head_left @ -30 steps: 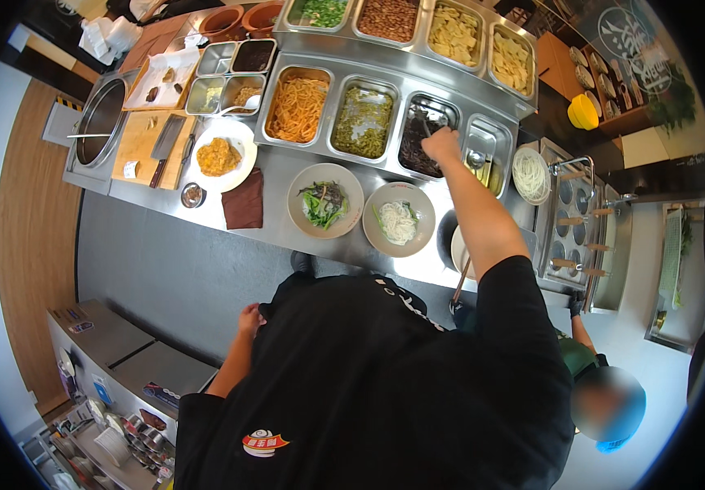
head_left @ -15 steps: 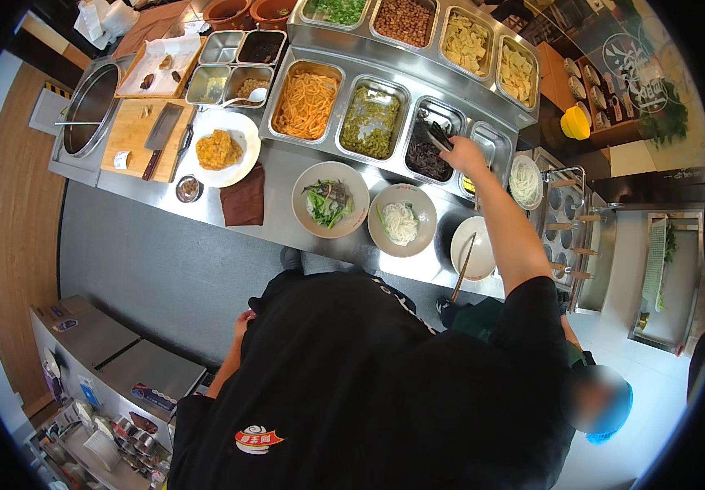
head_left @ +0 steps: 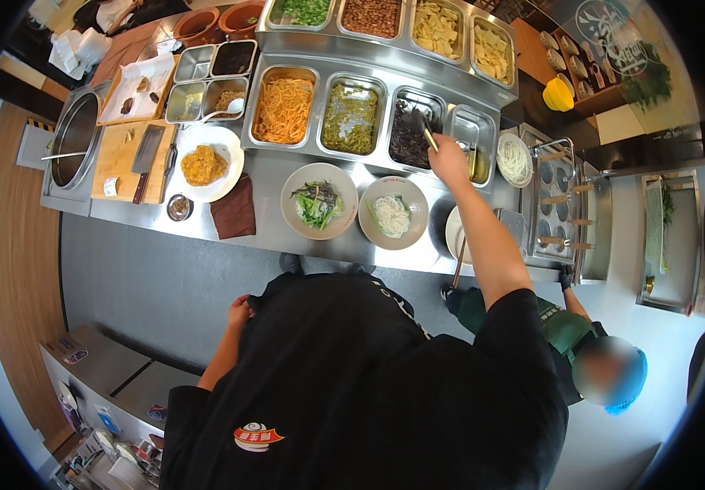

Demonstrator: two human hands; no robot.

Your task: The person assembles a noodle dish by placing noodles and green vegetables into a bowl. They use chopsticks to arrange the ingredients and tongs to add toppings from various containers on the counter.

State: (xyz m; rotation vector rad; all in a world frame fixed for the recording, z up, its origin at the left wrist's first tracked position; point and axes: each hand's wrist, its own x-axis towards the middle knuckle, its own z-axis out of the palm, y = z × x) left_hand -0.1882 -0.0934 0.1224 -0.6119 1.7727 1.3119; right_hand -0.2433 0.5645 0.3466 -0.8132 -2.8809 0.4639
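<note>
My right hand is closed around slim tongs, reaching over the pan of dark shredded topping. The tongs' tips are in or just above the dark shreds; I cannot tell whether they grip any. Beside that pan is a steel pan with a utensil in it. Nearer me stand a bowl of greens with dark shreds and a bowl of white noodles with some green. My left hand hangs low at my side, fingers curled by black cloth; whatever it holds is hidden.
Pans of orange shreds and chopped green vegetables adjoin. Leftward are a plate of yellow food, brown cloth and a cleaver on a board. A noodle cooker and a co-worker in green are right.
The view has shifted, so the counter sits further left. My right hand stays over the dark shreds, its tongs now showing a pale part. The co-worker comes more into view.
</note>
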